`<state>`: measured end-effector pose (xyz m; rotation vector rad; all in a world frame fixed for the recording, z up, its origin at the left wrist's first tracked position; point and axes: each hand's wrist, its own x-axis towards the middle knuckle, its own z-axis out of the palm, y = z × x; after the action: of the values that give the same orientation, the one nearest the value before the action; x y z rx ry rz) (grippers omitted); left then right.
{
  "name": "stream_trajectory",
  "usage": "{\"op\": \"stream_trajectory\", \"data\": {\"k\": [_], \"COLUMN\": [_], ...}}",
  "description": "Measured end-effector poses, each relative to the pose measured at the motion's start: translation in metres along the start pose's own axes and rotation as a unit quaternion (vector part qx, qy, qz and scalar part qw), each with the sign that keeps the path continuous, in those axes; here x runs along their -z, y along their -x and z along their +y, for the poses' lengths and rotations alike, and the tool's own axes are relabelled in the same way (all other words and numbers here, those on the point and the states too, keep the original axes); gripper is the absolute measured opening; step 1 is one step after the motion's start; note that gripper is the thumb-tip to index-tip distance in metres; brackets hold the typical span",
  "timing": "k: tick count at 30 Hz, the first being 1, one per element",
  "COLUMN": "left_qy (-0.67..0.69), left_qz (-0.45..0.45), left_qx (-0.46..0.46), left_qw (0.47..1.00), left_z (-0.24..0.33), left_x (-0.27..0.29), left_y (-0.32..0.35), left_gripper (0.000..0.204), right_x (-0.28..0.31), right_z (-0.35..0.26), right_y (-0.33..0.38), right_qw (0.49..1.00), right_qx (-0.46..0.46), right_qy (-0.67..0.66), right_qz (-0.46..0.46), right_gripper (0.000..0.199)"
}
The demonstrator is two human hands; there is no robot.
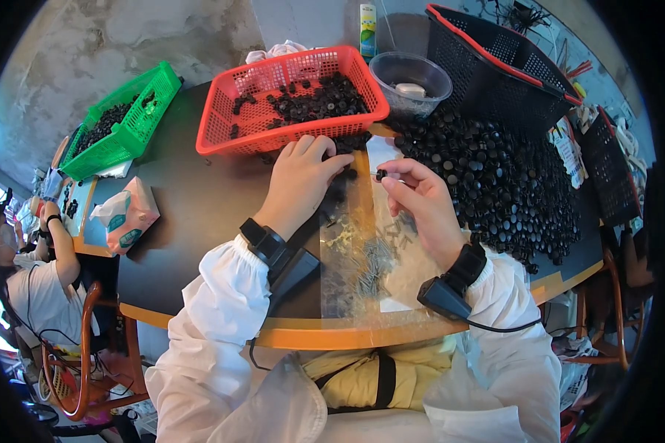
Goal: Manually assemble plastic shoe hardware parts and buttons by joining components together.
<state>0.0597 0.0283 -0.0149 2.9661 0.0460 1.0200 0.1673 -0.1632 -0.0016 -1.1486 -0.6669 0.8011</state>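
My left hand (301, 177) is bent over small black parts (351, 142) in front of the red basket (295, 133). Its fingers curl down and their tips are hidden, so what they hold cannot be seen. In my right hand (425, 205), thumb and forefinger pinch a small round black part (381, 175), raised over the table. Below the hands, thin metal pins (373, 269) lie heaped on a clear sheet by the table's near edge. Inside the red basket are many more black parts (325, 103).
A large heap of black round caps (495, 184) covers the table's right side. Behind it stand a clear tub (440, 81) and a black basket (488, 74). At left are a tissue pack (137, 214) and a green basket (151, 122). Another person (48, 284) sits far left.
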Motion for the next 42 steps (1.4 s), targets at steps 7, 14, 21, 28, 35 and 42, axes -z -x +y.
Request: {"op": "stream_trajectory", "data": {"k": [7, 14, 21, 28, 35, 42], "left_qy": [0.03, 0.168, 0.582, 0.608, 0.607, 0.612], "left_qz": [-0.005, -0.014, 0.006, 0.022, 0.002, -0.002], "left_qx": [0.009, 0.109, 0.302, 0.278, 0.292, 0.271], "left_qw": [0.999, 0.98, 0.755, 0.743, 0.739, 0.743], "left_z": [0.002, 0.011, 0.041, 0.046, 0.05, 0.05], "left_x": [0.001, 0.019, 0.023, 0.021, 0.027, 0.026], "left_y": [0.003, 0.006, 0.015, 0.016, 0.015, 0.014], "left_gripper": [0.02, 0.024, 0.026, 0.027, 0.027, 0.027], "right_x": [0.002, 0.002, -0.002, -0.003, -0.002, -0.002], "right_z": [0.002, 0.002, 0.0, -0.001, 0.002, -0.003], "right_y": [0.0, 0.0, 0.002, 0.004, 0.004, 0.005], "right_qw": [1.0, 1.0, 1.0, 0.995, 0.992, 0.988], "right_qx": [-0.012, -0.015, 0.016, 0.043, 0.054, 0.059], "right_qy": [0.012, 0.015, 0.016, 0.084, 0.114, 0.144], "right_qz": [-0.011, -0.02, -0.003, -0.018, -0.004, -0.009], "right_gripper": [0.022, 0.023, 0.02, 0.021, 0.021, 0.02]}}
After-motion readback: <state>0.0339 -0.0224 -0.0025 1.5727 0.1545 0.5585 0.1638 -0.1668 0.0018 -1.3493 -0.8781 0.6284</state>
